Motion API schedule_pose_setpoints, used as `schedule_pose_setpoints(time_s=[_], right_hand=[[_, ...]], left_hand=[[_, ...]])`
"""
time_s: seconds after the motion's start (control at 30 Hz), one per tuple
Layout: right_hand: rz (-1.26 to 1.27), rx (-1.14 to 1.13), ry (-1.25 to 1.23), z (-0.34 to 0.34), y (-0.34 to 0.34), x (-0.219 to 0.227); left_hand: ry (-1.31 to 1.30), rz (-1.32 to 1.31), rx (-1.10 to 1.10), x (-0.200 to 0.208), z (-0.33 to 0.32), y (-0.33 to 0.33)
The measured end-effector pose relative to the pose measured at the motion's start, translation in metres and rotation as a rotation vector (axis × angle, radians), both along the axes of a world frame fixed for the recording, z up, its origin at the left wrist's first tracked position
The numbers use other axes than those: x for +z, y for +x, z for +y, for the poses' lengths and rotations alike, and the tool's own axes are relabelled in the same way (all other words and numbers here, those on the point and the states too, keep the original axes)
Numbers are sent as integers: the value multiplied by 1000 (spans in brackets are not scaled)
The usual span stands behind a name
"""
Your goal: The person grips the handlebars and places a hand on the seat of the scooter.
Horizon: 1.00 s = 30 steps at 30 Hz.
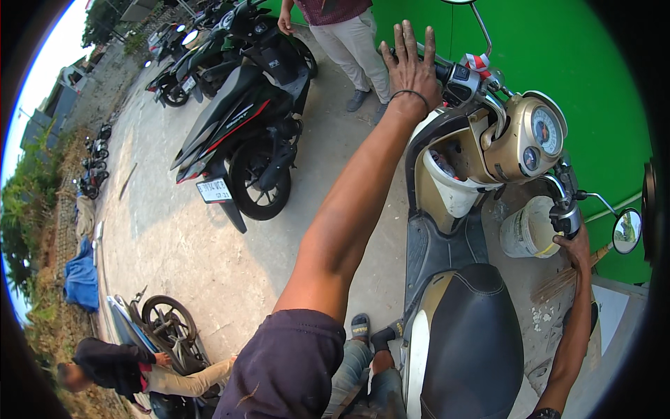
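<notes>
A cream-and-gold scooter (457, 188) stands in front of me, with a long black seat (471, 342) and a round speedometer (546, 130) on its handlebar. My left hand (412, 73), a dark band at its wrist, reaches over the left end of the handlebar with its fingers stretched out; the left grip is mostly hidden beneath it. At the other end, my right hand (576, 246) is closed on the right handlebar grip (567, 218), its fingers partly out of sight. A red-and-white strip (477, 63) is tied near the left mirror stem.
Left of the scooter a black motorbike (244, 140) is parked, with more behind it. A person in pale trousers (349, 49) stands ahead. Another person (115, 366) is beside a motorbike at lower left. A white bucket (513, 234) and a broom (555, 285) are on the right.
</notes>
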State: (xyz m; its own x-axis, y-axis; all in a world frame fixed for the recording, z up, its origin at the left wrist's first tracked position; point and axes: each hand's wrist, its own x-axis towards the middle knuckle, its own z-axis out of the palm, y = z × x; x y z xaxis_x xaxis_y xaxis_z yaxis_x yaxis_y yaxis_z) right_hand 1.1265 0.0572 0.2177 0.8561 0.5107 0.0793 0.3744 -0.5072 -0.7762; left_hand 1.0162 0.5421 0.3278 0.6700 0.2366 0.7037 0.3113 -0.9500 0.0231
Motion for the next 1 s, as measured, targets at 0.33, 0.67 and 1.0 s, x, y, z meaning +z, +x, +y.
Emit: schedule_pose_setpoints(time_s=[0.33,0.67,1.0], right_hand=[[252,-130,-175,-4,-8,13],[-136,-280,-259,16,-37,4],[-234,-312,-360,30,-39,7]], left_hand=[[-1233,907,-179,-189,-383,-239],[-1058,634,-97,-216,-407,-268],[-1054,547,-58,-216,-405,-270]])
